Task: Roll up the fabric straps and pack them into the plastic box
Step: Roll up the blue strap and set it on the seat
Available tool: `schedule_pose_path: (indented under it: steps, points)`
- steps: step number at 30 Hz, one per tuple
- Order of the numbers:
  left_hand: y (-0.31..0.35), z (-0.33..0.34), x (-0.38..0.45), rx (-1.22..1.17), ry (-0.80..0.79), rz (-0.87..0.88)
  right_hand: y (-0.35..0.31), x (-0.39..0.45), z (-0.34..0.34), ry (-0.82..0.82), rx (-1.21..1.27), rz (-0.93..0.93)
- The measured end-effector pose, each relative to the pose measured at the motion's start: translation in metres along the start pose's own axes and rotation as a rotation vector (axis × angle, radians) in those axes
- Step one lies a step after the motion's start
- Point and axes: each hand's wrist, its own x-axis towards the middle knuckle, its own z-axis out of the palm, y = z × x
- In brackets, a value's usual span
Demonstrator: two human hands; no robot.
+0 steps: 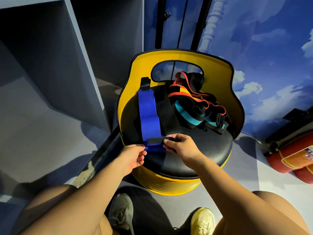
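Knees and shoes fill the bottom of the frame. At centre, the left hand [135, 156] and right hand [179, 146] pinch the near end of the blue strap [149, 116], which lies stretched up the black seat [203, 150]. The first fold is apparently starting; next comes tight, even rolling toward the far end. More straps [198, 102] lie heaped at the upper right of the seat; no box shows.

No text, brand or number can be read anywhere in the view. The red fire extinguisher [294, 160] lying on the floor at the right edge carries an orange label [304, 156] with small printed blocks, but the print is too small and blurred to make out. The straps, seat and shoes show no lettering.
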Motion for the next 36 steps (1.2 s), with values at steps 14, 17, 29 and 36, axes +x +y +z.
schedule_pose_path:
  steps: [14, 17, 29, 36]
  points:
    - [-0.011, -0.002, -0.002, 0.222, -0.168, 0.18, -0.003, 0.02, 0.003, 0.167, 0.021, -0.108]
    - [-0.009, -0.003, -0.005, 0.105, -0.189, 0.113, 0.002, 0.017, 0.002, 0.145, -0.039, -0.095]
    - [-0.018, -0.007, -0.009, 0.076, -0.188, 0.05, 0.025, 0.005, -0.013, 0.105, -0.645, -0.235]
    - [-0.015, -0.009, -0.01, -0.043, -0.261, 0.008, 0.025, -0.01, -0.017, -0.079, -0.972, -0.39]
